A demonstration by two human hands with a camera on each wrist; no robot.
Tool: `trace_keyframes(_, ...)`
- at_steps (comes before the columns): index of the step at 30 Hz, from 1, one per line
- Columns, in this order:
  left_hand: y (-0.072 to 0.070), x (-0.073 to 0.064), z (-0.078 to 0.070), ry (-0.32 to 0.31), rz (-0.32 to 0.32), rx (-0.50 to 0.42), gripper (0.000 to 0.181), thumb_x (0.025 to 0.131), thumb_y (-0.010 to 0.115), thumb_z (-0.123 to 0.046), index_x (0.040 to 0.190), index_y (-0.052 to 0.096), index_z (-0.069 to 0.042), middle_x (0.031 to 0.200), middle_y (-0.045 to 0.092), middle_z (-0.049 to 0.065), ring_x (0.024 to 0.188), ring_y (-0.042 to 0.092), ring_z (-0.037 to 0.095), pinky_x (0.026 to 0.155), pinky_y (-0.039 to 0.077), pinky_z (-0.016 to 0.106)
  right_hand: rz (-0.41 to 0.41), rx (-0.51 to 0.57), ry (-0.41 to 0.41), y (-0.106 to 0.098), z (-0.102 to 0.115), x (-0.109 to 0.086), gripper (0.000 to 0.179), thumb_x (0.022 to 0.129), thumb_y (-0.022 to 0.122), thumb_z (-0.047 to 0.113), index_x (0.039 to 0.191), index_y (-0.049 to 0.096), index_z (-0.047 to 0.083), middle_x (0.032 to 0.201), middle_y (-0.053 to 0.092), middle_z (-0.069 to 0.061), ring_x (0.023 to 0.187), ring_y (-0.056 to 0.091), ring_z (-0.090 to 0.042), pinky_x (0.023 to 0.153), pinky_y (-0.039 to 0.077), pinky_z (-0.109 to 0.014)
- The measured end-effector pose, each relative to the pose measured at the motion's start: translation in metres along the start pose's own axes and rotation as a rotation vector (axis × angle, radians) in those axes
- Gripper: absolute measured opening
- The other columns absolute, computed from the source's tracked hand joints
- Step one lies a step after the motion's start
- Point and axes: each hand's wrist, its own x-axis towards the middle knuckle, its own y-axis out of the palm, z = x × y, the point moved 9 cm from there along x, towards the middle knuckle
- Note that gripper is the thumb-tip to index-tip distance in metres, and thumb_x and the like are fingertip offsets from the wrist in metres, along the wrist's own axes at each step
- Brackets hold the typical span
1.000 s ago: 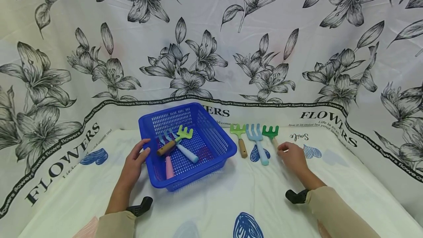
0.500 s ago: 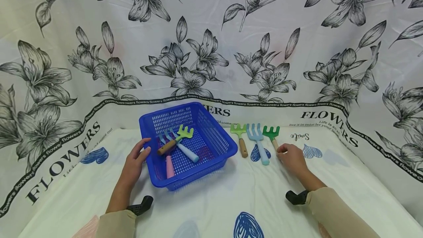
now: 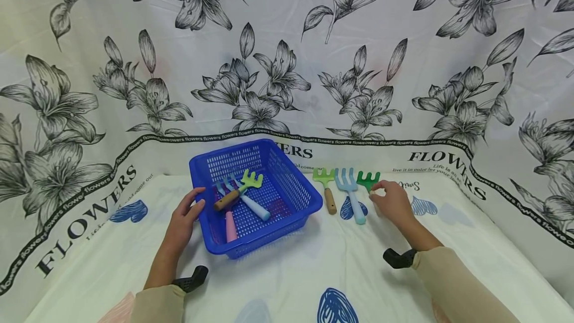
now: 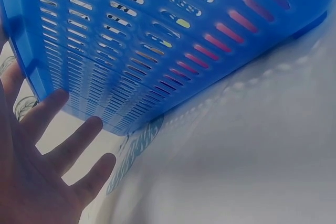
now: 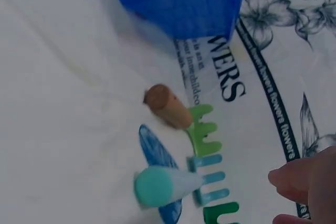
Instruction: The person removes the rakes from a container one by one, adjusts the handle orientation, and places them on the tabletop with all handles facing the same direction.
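My left hand touches the left rim of a blue plastic basket; in the left wrist view its fingers are spread beside the slotted wall. My right hand hovers low at a dark green hand rake, thumb and forefinger bent towards each other with a gap between. That rake's handle is hidden in the head view. In the right wrist view the fingertips stand apart from its tines. Left of it lie a light blue rake and a light green rake with a wooden handle.
Inside the basket lie a light green rake with a wooden handle, a light blue rake and a pink-handled tool. A white cloth with printed hearts covers the table. Behind hangs a flower-printed curtain.
My right hand has risen and shifted slightly away from me, now covering the dark green rake's handle that showed before. The left hand, basket and other rakes have stayed in place.
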Motion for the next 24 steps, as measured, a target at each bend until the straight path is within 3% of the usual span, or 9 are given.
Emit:
trace_keyframes(4,0.0,0.0,-0.001,0.0,0.0,0.0,0.062,0.1,0.042,-0.052,0.151,0.032,-0.018,0.16,0.02,0.012,0.139,0.029,0.045,0.105,0.028,0.065,-0.011,0.085,-0.032,-0.004,0.029,0.0,0.029,0.093,0.065,0.016,0.117,0.063,0.001,0.129,0.053,-0.023,0.119,0.049,-0.042,0.093,0.043,-0.056)
trace_keyframes(14,0.0,0.0,-0.001,0.001,0.002,-0.001,0.06,0.101,0.042,-0.05,0.151,0.033,-0.018,0.16,0.019,0.012,0.139,0.029,0.045,0.106,0.029,0.064,0.009,0.162,-0.182,0.01,0.094,-0.004,0.028,0.093,0.065,0.016,0.118,0.063,0.005,0.128,0.053,-0.018,0.11,0.056,-0.036,0.086,0.05,-0.05)
trace_keyframes(24,0.0,0.001,0.0,-0.005,-0.001,0.005,0.06,0.101,0.042,-0.05,0.151,0.033,-0.018,0.16,0.019,0.012,0.139,0.029,0.045,0.105,0.029,0.064,0.07,0.26,-0.224,0.034,0.145,-0.009,0.027,0.093,0.067,0.017,0.118,0.063,0.01,0.128,0.054,-0.012,0.11,0.06,-0.033,0.085,0.054,-0.045)
